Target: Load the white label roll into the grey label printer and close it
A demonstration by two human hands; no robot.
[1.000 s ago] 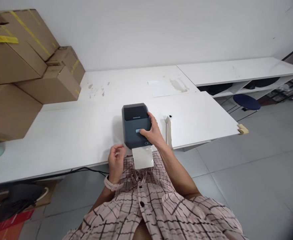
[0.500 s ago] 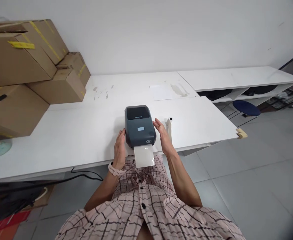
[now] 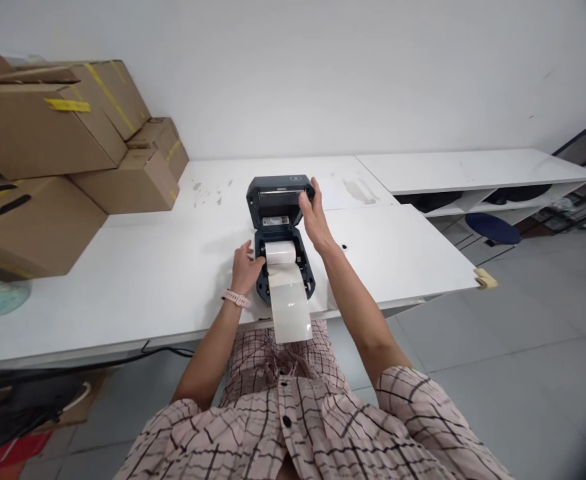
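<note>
A dark grey label printer (image 3: 261, 283) stands near the table's front edge with its lid (image 3: 277, 181) raised and tipped back. Inside its base sits a white label roll (image 3: 280, 252); a strip of labels (image 3: 291, 312) runs from it over the front and hangs past the edge. My right hand (image 3: 315, 217) grips the lid's right side, thumb on the inner face and fingers behind. At the base's left wall is my left hand (image 3: 247, 269), its thumb over the rim and its fingers along the outside. A small roll with a dark core (image 3: 344, 247) is mostly hidden behind my right forearm.
Cardboard boxes (image 3: 123, 180) are stacked on the left of the white table (image 3: 183, 267). A greenish jar-like object (image 3: 0, 297) is at the left edge. To the right are a shelf unit (image 3: 473, 167), a blue stool (image 3: 493, 228) and a yellowish corner guard (image 3: 485, 279).
The printer's lid has swung up and back, baring the roll inside. My right hand has moved up with the lid. My left thumb now reaches over the base's rim.
</note>
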